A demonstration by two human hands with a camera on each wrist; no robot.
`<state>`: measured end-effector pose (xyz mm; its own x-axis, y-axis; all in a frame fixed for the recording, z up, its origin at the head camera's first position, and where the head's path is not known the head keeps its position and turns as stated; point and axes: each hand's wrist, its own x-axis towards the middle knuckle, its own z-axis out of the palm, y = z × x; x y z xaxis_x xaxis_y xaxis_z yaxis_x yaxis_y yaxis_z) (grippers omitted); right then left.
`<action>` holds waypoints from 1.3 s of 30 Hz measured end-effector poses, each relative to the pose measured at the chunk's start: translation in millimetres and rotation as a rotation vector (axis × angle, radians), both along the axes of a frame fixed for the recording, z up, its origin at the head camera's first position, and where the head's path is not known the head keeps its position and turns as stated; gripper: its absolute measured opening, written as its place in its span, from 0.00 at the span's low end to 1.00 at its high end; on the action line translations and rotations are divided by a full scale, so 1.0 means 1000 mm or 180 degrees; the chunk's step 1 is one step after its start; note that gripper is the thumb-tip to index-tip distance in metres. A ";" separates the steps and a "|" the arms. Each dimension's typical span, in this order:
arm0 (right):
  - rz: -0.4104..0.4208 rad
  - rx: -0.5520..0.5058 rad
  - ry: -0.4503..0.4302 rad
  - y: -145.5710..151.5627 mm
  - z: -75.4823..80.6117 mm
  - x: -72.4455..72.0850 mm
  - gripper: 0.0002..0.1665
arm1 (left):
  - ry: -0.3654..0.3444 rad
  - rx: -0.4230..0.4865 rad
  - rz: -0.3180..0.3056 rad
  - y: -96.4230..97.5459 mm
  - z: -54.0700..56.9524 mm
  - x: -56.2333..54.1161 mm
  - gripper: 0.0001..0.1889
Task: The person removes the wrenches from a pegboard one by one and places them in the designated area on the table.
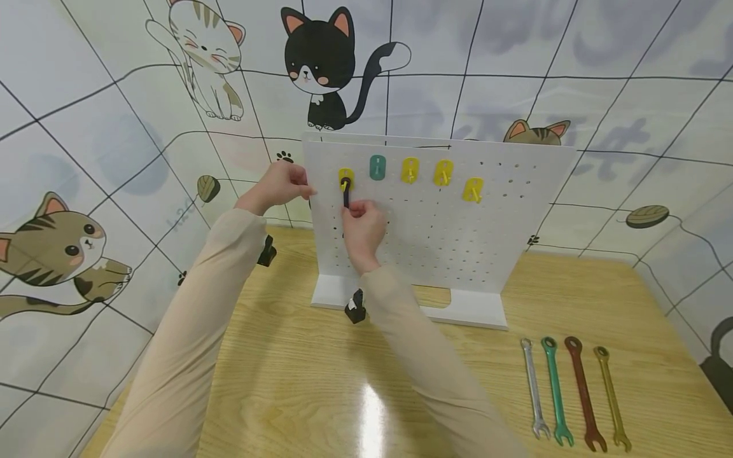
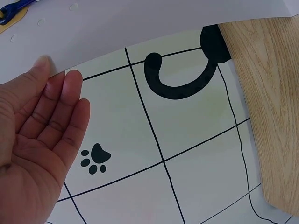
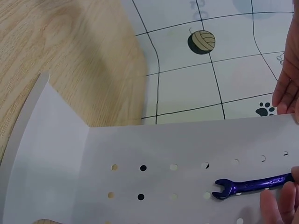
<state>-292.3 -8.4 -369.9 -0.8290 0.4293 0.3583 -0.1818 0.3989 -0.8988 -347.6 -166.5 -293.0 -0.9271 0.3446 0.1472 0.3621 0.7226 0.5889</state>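
Note:
A white pegboard (image 1: 424, 229) stands upright on the table. My left hand (image 1: 280, 184) pinches its left edge, thumb on the front face and fingers behind, as the left wrist view shows. With my right hand (image 1: 365, 232) I hold a dark blue-purple combination wrench (image 3: 257, 184) against the board. Its ring end is at the leftmost yellow hook (image 1: 345, 173), and its open end points down. In the right wrist view my fingers cover part of the shaft. To the right, a teal hook (image 1: 377, 167) and several more yellow hooks (image 1: 443, 172) are fixed along the board's upper part.
On the wooden table (image 1: 298, 381), at the right, lie a silver wrench (image 1: 534, 388), a green wrench (image 1: 557, 391), a red-brown wrench (image 1: 585, 394) and a gold wrench (image 1: 613, 397), side by side. A cat-patterned wall covering (image 1: 435, 38) rises behind the board.

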 end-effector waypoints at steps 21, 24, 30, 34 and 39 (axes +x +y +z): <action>-0.0223 0.0134 0.0186 -0.006 -0.011 0.001 0.06 | 0.0056 -0.0014 -0.0037 0.000 0.000 0.001 0.10; -0.0128 0.0187 0.0260 -0.003 -0.012 0.002 0.05 | 0.0059 -0.0036 -0.0024 0.000 0.001 0.001 0.10; 0.0238 0.0158 0.0278 0.003 -0.016 0.007 0.07 | 0.0030 -0.0002 -0.0020 -0.001 0.000 0.000 0.09; 0.0473 0.0112 0.0232 0.006 -0.018 0.014 0.07 | 0.0033 0.0002 -0.0017 -0.001 0.000 0.001 0.09; 0.0718 0.0049 0.0270 0.010 -0.019 0.022 0.07 | 0.0010 0.0015 -0.0029 0.000 0.000 0.003 0.09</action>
<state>-270.4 1.8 -388.5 -0.8700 0.2306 0.4358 -0.3425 0.3533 -0.8706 -344.8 -166.7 -293.2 -0.9235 0.3524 0.1518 0.3705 0.7164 0.5912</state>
